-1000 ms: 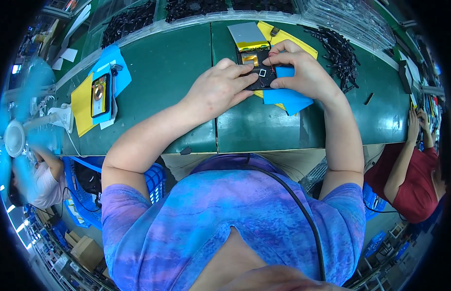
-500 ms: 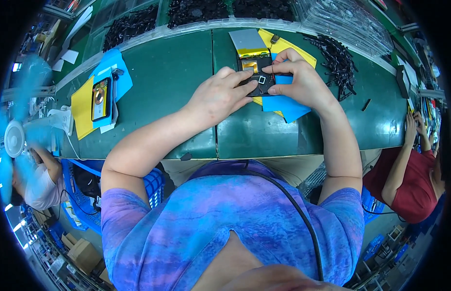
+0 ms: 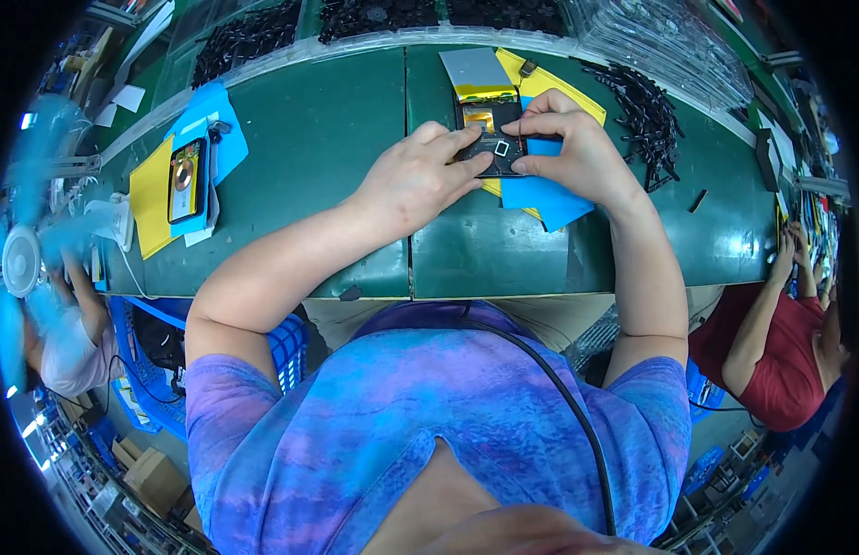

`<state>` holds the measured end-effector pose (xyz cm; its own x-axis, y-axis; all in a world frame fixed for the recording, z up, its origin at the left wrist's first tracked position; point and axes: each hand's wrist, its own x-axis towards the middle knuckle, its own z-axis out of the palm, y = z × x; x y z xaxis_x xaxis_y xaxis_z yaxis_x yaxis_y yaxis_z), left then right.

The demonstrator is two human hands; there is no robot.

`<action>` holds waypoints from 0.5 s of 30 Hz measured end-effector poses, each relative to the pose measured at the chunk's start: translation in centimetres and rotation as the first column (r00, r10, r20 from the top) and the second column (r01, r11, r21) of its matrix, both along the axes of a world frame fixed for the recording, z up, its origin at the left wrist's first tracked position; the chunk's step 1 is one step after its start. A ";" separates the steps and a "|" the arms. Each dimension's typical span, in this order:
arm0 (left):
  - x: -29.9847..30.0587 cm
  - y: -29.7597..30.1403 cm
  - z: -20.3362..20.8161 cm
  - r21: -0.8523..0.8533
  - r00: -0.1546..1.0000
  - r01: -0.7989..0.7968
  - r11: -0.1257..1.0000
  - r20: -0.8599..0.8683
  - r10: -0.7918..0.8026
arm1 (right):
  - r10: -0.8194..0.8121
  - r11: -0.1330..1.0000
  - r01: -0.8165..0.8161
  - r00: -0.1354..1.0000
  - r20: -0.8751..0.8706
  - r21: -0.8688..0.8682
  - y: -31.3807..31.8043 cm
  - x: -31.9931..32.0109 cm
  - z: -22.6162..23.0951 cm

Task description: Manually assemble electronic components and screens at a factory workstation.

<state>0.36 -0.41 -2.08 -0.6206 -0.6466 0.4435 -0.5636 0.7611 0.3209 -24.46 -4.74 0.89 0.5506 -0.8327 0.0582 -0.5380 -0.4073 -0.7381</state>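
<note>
A black, open device housing point(image 3: 489, 152) with a small white-framed square and a gold-coloured patch lies on yellow and blue sheets. At its far end a flat silver-grey battery-like pack point(image 3: 476, 72) with a yellow edge is folded out. My left hand point(image 3: 420, 176) grips the left side of the housing, fingertips resting on its face. On the right edge, my right hand point(image 3: 568, 148) is closed, index finger and thumb pressed to the housing; a thin wire runs by its fingers. What lies under the fingertips is hidden.
On the green table point(image 3: 328, 176), a similar device point(image 3: 186, 181) lies on yellow and blue sheets at left. Black strip-like parts point(image 3: 638, 120) are heaped at right. Clear trays point(image 3: 374, 20) of black parts line the back. A blurred fan point(image 3: 23, 259) and co-workers flank the table.
My hands stay on the housing with only slight finger shifts. The view has shifted a little.
</note>
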 end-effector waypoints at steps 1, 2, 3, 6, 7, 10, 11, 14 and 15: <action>0.0 0.0 0.0 -0.005 1.000 0.002 1.000 -0.005 -0.002 | 0.004 1.000 -0.004 1.000 -0.002 0.001 0.0 0.0 -0.3; 0.0 0.0 0.0 -0.010 1.000 0.003 1.000 -0.011 -0.003 | 0.000 1.000 0.000 1.000 -0.006 -0.016 0.0 -0.1 -0.5; -0.1 0.0 0.0 -0.009 1.000 -0.002 1.000 -0.013 0.001 | -0.004 0.999 0.004 1.000 -0.009 -0.033 0.0 -0.1 -0.6; -0.2 0.1 -0.1 -0.027 1.000 -0.012 1.000 -0.010 0.012 | -0.040 0.996 0.035 0.998 -0.057 -0.078 0.5 0.3 -0.3; -0.2 0.1 -0.1 0.000 1.000 -0.009 1.000 0.008 0.009 | -0.036 0.997 0.032 0.998 -0.059 -0.077 0.6 0.5 -0.2; -0.2 0.2 0.4 0.016 0.999 0.001 1.000 0.049 -0.001 | -0.060 0.992 0.050 0.995 -0.085 -0.119 1.0 0.8 0.3; -0.2 0.1 0.4 0.003 0.997 0.008 1.000 0.071 -0.009 | -0.060 0.990 0.049 0.995 -0.076 -0.130 1.1 0.9 0.5; 0.0 -0.2 0.4 -0.099 0.996 0.054 0.994 0.080 -0.047 | -0.099 0.958 0.073 0.992 -0.079 -0.276 0.9 0.3 0.9; 0.0 -0.3 0.2 -0.099 0.996 0.048 0.994 0.078 -0.041 | -0.139 0.909 0.094 0.987 -0.084 -0.405 0.8 0.0 1.1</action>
